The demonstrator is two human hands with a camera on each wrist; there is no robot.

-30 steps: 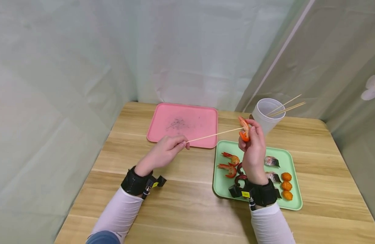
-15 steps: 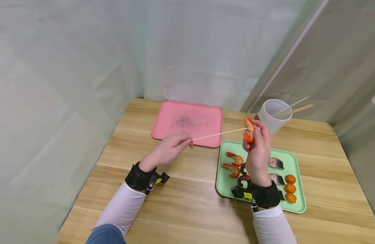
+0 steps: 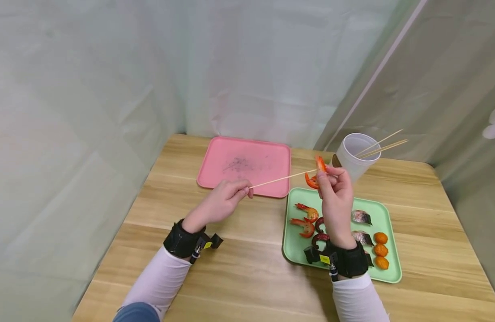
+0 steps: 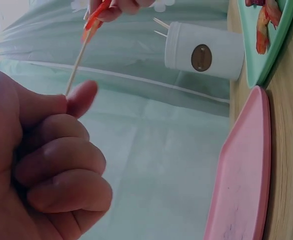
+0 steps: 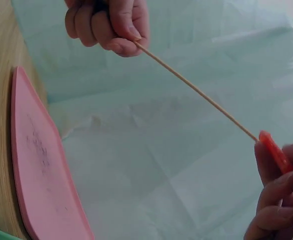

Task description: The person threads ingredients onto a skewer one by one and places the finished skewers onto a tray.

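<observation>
My left hand (image 3: 225,199) pinches one end of a thin wooden skewer (image 3: 281,178) between thumb and forefinger, the other fingers curled in. At the skewer's far end, my right hand (image 3: 337,201) holds an orange-red shrimp (image 3: 321,164) by its thumb and fingers. In the right wrist view the skewer tip meets the shrimp (image 5: 276,151); whether it has gone into the flesh I cannot tell. Both hands are raised above the table. Beneath the right hand lies a green tray (image 3: 289,243) with two more shrimp (image 3: 305,227) on its left side.
Also on the green tray are dark curled tentacle pieces (image 3: 321,239), fish pieces (image 3: 362,217) and orange balls (image 3: 381,250). A pink tray (image 3: 247,144) with dark marks lies at the back. Behind the right hand stands a white cup (image 3: 351,163) holding several skewers (image 3: 386,146).
My right hand has turned the shrimp and shifted it slightly left along the skewer's end. The left hand keeps its pinch on the skewer. The head view has swayed slightly.
</observation>
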